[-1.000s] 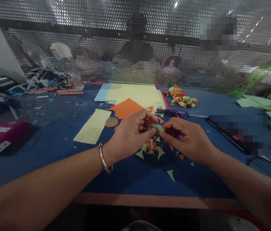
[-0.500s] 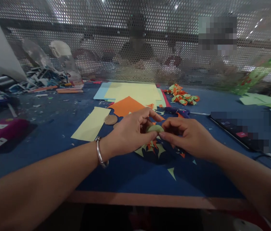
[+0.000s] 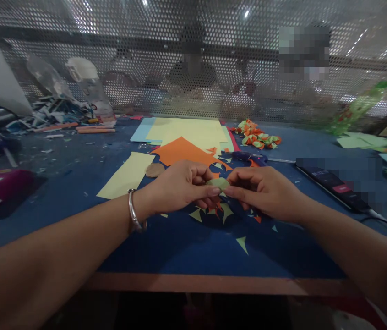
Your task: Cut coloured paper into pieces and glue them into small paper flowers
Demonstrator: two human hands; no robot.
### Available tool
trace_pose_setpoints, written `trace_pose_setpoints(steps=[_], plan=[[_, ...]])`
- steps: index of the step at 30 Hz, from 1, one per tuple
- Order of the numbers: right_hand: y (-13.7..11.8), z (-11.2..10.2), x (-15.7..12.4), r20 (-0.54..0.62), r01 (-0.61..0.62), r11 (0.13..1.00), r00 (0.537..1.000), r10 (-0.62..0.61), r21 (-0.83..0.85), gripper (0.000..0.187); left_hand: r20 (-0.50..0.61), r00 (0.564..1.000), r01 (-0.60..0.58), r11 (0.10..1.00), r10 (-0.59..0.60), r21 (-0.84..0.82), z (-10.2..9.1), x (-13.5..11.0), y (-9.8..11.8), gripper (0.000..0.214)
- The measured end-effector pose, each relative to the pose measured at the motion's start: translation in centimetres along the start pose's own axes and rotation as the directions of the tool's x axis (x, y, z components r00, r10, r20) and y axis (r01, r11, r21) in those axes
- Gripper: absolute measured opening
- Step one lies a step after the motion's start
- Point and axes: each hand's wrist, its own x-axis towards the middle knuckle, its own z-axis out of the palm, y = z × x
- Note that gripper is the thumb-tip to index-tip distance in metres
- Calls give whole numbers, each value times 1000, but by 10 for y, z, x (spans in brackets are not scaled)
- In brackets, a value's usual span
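A small piece of pale green paper (image 3: 218,184) is held between my two hands above the middle of the table. My left hand (image 3: 189,184), with a silver bangle at the wrist, pinches its left side between thumb and fingers. My right hand (image 3: 260,188) is closed on its right edge. Beneath them lie pointed offcuts of green paper (image 3: 227,213) and orange scraps. Behind my hands is an orange sheet (image 3: 181,152), cut along its edges. A round tan disc (image 3: 155,170) rests beside my left hand, next to a pale yellow strip (image 3: 128,176).
Yellow and blue sheets (image 3: 186,129) lie at the back, beside a heap of orange and green paper pieces (image 3: 260,137). A blue glue gun (image 3: 250,157) and a phone (image 3: 330,185) are right; a purple power strip (image 3: 1,190) is left. Perforated metal (image 3: 128,59) stands behind.
My left fingers have shifted and curled lower around the green paper, which now shows more plainly between both hands. The whole view has moved slightly.
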Motion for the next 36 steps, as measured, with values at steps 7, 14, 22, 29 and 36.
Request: trace_pose_setpoints(steps=[7, 14, 22, 29, 36], plan=[[-1, 1, 1, -25, 15, 1000, 1000, -15, 0, 22, -7, 1000, -23, 1000, 23, -21, 0, 2, 0, 13], [-4, 5, 0, -101, 132, 979, 984, -149, -156, 14, -59, 997, -48, 995, 53, 87, 8, 0, 2, 7], [2, 14, 4, -94, 129, 966, 984, -153, -225, 10, -132, 955, -144, 806, 264, 574, 11, -4, -1, 8], [-1, 19, 6, -115, 151, 951, 976, -187, -269, 12, -178, 939, -104, 737, 293, 668, 16, -2, 2, 11], [-7, 16, 3, -168, 148, 955, 966, -195, -257, 12, -137, 973, -117, 909, 186, 400, 12, -3, -1, 10]])
